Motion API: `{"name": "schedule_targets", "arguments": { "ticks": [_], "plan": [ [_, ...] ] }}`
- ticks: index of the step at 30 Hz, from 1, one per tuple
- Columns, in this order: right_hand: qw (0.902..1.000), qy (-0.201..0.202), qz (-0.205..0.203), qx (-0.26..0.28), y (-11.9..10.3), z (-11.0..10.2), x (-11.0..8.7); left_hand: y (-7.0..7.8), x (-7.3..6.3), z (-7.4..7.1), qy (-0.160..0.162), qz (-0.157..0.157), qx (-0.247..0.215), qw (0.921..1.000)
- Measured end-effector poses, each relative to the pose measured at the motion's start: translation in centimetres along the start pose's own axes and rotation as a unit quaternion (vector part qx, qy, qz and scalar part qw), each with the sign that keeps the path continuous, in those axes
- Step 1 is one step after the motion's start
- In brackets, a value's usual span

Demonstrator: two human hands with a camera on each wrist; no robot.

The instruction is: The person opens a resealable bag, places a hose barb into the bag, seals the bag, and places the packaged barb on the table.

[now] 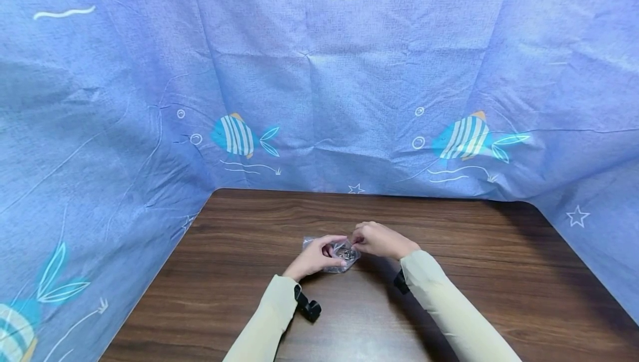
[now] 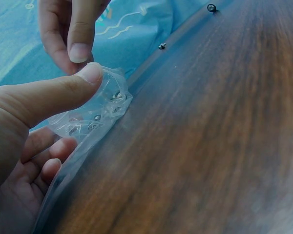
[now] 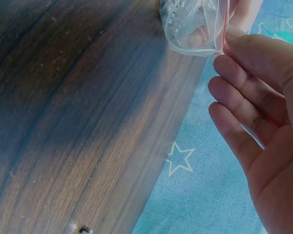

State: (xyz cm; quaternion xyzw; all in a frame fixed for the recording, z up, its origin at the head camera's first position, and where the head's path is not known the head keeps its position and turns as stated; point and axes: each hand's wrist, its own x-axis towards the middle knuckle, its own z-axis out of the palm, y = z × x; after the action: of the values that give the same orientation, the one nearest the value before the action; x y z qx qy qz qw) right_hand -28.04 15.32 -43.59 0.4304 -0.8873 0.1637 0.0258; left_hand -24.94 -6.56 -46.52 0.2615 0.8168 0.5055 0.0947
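A clear plastic zip bag [image 1: 341, 266] with several small shiny metal pieces [image 2: 118, 96] inside lies over the table, its mouth spread. My left hand [image 1: 315, 256] grips it from the left, thumb along the near side of the mouth and the other fingers curled beneath and behind. At the opposite side, my right hand [image 1: 378, 239] pinches the bag's red-lined edge between thumb and index finger. In the right wrist view, the remaining fingers of the right hand [image 3: 268, 97] are loosely bent below that edge. The bag [image 3: 193, 29] shows its metal contents there too.
Two small round metal pieces, one nearer [image 2: 162, 46] and one farther [image 2: 212, 8], lie loose on the brown wood-grain table [image 1: 239, 295]. A small dark piece [image 3: 85, 229] sits near the table edge. A blue fish-patterned cloth [image 1: 359, 90] hangs behind and beside the table.
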Motion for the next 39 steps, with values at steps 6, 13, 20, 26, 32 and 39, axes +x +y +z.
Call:
{"name": "schedule_targets", "arguments": {
  "ticks": [6,13,20,26,32,39],
  "plan": [
    [0.9999,-0.007,0.006,0.01,0.1,-0.2,-0.2,0.0,0.0,0.0,0.0,0.0,0.001,1.0],
    [0.9997,-0.018,0.01,0.014,-0.1,-0.7,-0.8,-0.3,0.1,0.1,-0.001,-0.001,0.007,1.0],
    [0.9962,-0.055,0.044,0.052,0.2,-1.4,-2.0,-3.1,1.2,0.9,0.012,-0.002,0.02,0.9997],
    [0.9915,-0.077,0.076,0.072,0.6,-1.8,-3.3,-4.4,1.5,0.9,0.012,0.01,0.015,0.9998],
    [0.9876,-0.093,0.092,0.086,0.7,-2.1,-4.1,-4.9,1.4,0.8,0.008,0.047,0.023,0.9986],
    [0.9831,-0.118,0.098,0.1,0.9,-2.5,-5.5,-4.3,1.5,0.8,0.007,0.01,0.018,0.9998]
  ]
}}
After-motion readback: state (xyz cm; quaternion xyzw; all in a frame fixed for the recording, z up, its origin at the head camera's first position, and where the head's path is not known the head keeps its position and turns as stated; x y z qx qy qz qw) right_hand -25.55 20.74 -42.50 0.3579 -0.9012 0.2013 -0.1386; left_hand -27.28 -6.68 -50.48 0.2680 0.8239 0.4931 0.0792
